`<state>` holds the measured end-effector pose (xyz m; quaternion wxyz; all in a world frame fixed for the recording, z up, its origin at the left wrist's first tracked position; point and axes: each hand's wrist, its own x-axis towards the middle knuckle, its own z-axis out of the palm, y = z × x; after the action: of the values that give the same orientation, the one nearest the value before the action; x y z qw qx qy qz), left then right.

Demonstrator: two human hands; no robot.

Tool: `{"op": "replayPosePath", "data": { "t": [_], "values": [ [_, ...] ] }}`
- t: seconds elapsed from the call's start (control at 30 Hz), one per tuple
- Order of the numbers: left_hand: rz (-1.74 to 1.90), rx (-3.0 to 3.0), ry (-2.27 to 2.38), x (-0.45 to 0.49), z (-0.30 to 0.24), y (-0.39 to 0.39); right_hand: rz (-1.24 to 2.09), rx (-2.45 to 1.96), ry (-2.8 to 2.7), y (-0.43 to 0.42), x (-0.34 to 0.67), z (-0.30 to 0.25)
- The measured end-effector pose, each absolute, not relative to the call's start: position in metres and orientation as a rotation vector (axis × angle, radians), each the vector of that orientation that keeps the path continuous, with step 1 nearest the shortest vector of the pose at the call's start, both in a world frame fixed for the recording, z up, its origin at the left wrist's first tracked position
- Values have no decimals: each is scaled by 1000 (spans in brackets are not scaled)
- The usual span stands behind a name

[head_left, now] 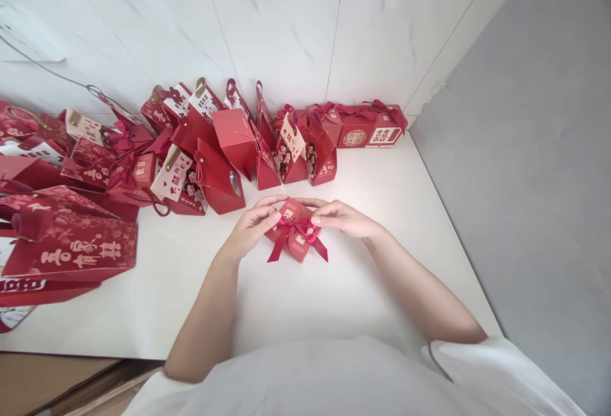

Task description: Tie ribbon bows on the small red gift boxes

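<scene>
A small red gift box (300,247) with pale printed characters is in front of me, close to the white tabletop. Across its top runs a dark red ribbon (290,228) tied in a bow, its two tails hanging toward me. My left hand (258,222) grips the box's left side, thumb on top near the bow and fingers round the far edge. On the opposite side my right hand (341,217) holds it likewise, its thumb by the bow's right loop. The box's far underside is hidden by my fingers.
Many red gift boxes (229,136) crowd the table's back and left, some with strap handles. A large handled box (81,250) stands at left. Ribboned boxes (367,130) line the tiled wall (286,21). A grey surface (525,149) borders the white table (405,212) at right.
</scene>
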<state>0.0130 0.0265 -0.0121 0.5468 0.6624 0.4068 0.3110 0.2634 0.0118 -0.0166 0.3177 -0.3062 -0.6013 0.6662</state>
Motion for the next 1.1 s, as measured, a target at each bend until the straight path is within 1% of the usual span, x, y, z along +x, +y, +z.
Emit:
{"op": "replayPosePath", "data": {
  "t": [0.23,0.43,0.6,0.77,0.9,1.1],
  "values": [
    [684,1886,1022,12,-5,25,1675,-894,-1555,10,259,-17],
    [645,2120,1103,10,7,21,1566,-1012,-1643,5,259,-15],
    [635,2241,1141,11,6,20,1523,-1047,-1706,3,258,-12],
    [665,2077,1055,14,1,19,1601,-1033,-1684,3,254,-10],
    [636,1888,913,11,-4,24,1575,-1005,-1672,2,255,-9],
    [706,1656,852,10,-14,28,1568,-989,-1668,2,258,-10]
  ]
}}
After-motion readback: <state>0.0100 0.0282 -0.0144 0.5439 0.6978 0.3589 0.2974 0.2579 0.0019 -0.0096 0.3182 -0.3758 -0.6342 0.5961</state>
